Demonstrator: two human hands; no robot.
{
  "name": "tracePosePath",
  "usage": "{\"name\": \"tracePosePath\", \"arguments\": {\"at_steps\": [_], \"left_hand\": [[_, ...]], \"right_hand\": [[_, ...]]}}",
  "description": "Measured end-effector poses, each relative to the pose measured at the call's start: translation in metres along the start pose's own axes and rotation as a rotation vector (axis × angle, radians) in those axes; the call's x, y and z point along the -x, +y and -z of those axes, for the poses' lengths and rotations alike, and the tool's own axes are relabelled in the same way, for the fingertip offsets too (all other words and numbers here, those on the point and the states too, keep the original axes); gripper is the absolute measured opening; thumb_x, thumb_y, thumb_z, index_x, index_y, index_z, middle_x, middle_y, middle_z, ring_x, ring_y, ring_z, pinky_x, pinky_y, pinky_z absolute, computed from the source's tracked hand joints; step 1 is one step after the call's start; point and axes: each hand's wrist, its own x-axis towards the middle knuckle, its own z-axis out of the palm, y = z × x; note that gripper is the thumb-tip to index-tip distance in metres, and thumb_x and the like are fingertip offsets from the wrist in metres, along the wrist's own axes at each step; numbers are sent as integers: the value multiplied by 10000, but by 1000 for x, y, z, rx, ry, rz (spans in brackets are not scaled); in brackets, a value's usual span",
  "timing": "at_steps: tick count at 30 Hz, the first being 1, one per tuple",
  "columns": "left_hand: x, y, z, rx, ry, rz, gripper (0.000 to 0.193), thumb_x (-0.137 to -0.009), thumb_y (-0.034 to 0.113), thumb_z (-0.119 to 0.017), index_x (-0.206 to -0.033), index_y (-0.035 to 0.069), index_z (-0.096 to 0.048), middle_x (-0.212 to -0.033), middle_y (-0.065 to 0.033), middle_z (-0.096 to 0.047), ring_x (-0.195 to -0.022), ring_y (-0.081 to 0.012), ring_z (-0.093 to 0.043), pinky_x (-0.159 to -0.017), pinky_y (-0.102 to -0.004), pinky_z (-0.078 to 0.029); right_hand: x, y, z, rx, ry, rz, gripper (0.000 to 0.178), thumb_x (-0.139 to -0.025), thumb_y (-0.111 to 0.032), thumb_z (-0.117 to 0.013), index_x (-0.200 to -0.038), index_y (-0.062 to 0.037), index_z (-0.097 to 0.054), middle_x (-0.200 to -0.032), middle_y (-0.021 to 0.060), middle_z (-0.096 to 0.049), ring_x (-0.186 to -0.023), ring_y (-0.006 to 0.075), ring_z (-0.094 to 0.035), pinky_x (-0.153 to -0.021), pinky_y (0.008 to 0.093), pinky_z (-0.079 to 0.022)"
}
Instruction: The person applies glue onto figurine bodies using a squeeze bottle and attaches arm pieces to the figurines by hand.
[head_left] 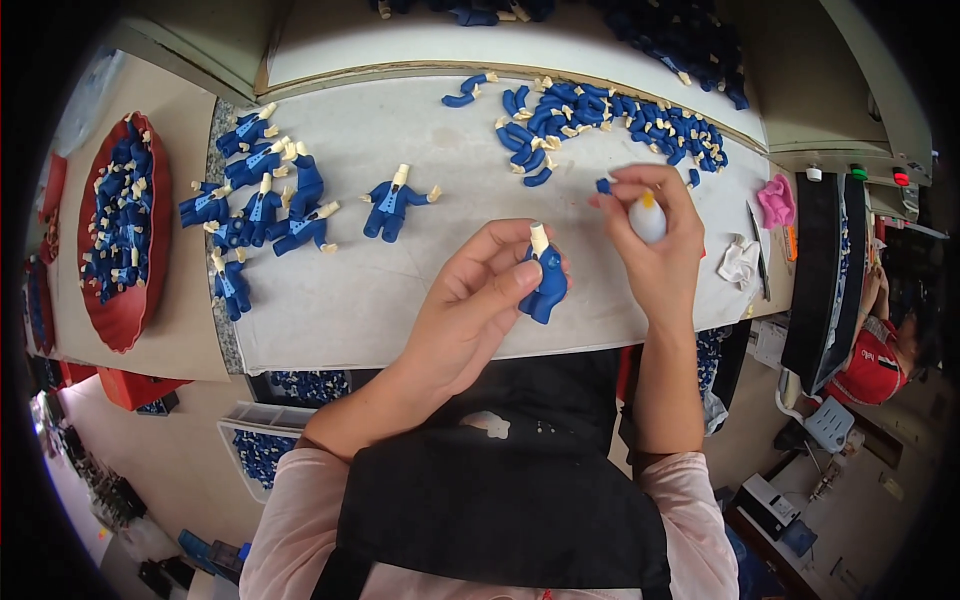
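Observation:
My left hand (480, 300) is closed around a blue figurine body (545, 285) with a cream neck stub, held upright with its thumb across the front. A round blue spot shows at its shoulder. In my right hand (660, 225), a small white squeeze bottle (648, 224) with a yellow tip rests in the palm. Its thumb and fingertips also pinch a small blue piece (603, 186), probably a figurine arm, partly hidden. To the left on the table stands apart one figurine (392, 208) with both arms spread, near a cluster of similar armed figurines (262, 205).
Loose blue arms (580, 112) with cream hands lie heaped at the table's far side. A red oval tray (125, 330) of figurines is at left. A pink object (776, 202), crumpled tissue (740, 262) and dark pen-like tool (758, 240) lie right. Another person (875, 360) sits far right.

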Motion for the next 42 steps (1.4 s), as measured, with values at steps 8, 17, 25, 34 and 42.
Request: {"name": "tracePosePath", "arguments": {"at_steps": [8,17,25,34,42], "left_hand": [[-2,-10,-11,-47,-31,52,268,-839,60,-499,-1097,26,-435,-999,-70,-529,-916,-127,-517,-813,-254,-399],[1,-22,-21,-311,-38,18,254,-823,90,-526,-1059,43,-445,-983,-80,-523,-935,-126,-499,-823,-248,-391],[1,-25,-22,-377,-108,-122,235,-805,7,-533,-1027,5,-455,-982,-64,-509,-941,-117,-492,-806,-237,-406],[2,-24,-19,-429,-108,-137,258,-796,-27,-528,-1044,-12,-457,-982,-69,-512,-916,-113,-501,-803,-239,-411],[3,-24,-15,-625,-104,-331,230,-778,-38,-549,-1003,-11,-513,-967,-74,-523,-896,-117,-512,-796,-238,-417]], "right_hand": [[49,-15,25,-509,56,-209,104,-740,53,-548,-842,41,-559,-751,68,-589,-651,86,-557,-580,179,-422],[73,-25,36,-316,62,-160,127,-701,100,-562,-820,64,-539,-706,98,-559,-607,130,-563,-577,214,-451],[75,-29,32,-212,99,-13,170,-659,57,-638,-814,12,-585,-688,57,-602,-562,63,-543,-520,171,-417],[74,-31,29,-127,97,37,169,-656,62,-636,-809,14,-580,-689,71,-589,-551,78,-541,-515,181,-419],[74,-35,26,-160,84,-25,174,-658,67,-635,-811,12,-574,-703,70,-590,-561,82,-542,-522,183,-416]]}}
